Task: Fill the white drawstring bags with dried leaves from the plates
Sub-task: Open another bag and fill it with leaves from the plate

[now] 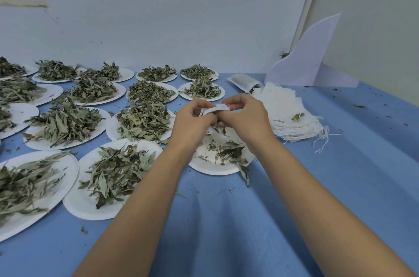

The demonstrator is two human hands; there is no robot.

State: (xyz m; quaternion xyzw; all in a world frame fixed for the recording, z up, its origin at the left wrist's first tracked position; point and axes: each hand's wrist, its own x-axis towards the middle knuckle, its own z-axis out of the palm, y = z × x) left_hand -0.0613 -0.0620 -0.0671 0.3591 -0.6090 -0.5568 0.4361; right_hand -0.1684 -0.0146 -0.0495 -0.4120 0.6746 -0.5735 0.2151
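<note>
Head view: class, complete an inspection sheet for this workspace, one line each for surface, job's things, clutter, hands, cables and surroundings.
Surface: blue cloth, wrinkled near the person.
Job's things: bag held over a near-empty plate; many plates heaped with leaves to the left; bag stack at right; one filled bag behind it.
Clutter: leaf crumbs scattered on the cloth.
Hands: left hand and right hand both pinch the bag.
Cables: nothing seen.
Surroundings: white wall, white board standing at back right.
</note>
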